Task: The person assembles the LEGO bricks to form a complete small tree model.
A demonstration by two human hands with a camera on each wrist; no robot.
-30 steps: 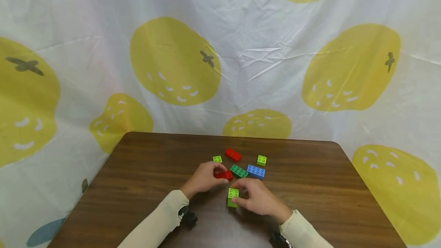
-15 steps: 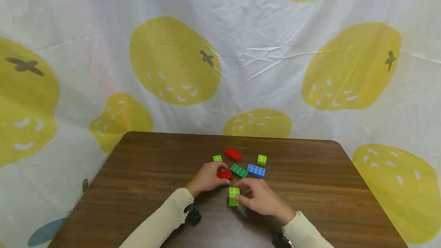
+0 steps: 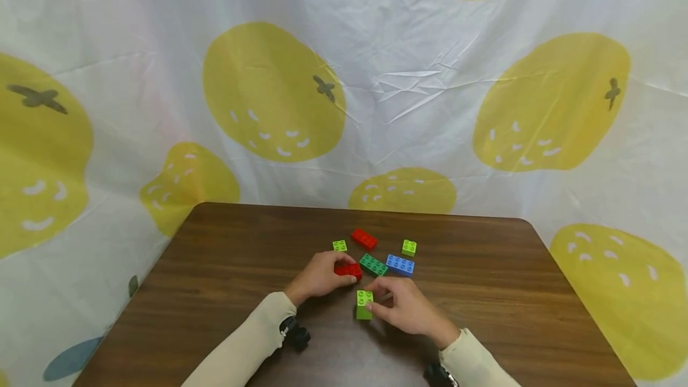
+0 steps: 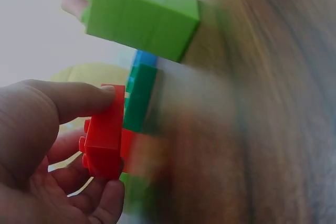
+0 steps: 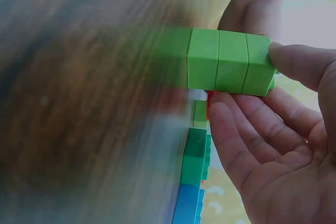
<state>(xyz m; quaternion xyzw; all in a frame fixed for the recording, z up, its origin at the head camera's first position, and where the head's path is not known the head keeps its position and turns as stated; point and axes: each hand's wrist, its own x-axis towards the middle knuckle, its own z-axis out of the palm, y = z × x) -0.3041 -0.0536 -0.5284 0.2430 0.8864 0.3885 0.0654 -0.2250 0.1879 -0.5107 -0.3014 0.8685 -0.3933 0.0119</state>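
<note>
My left hand (image 3: pixel 318 275) pinches a red building brick (image 3: pixel 348 271) between thumb and fingers; in the left wrist view the thumb lies on one end of this red brick (image 4: pixel 105 135). Whether it touches the tabletop cannot be told. Close by to the right, my right hand (image 3: pixel 404 303) grips an upright stack of lime green bricks (image 3: pixel 364 304). Three layers show in this stack (image 5: pixel 231 61) in the right wrist view, the thumb on the top layer and the fingers along the far side.
Beyond the hands on the brown wooden table (image 3: pixel 242 237) lie a dark green brick (image 3: pixel 373 264), a blue brick (image 3: pixel 400 264), another red brick (image 3: pixel 364 238) and two small lime bricks, one left (image 3: pixel 339 245) and one right (image 3: pixel 409 247). A lemon-patterned curtain (image 3: pixel 398 118) hangs behind.
The left hand and its red brick shifted slightly right, then back left. The lime stack moved a touch right and turned a little straighter. Both hands keep their holds; the other bricks stay put.
</note>
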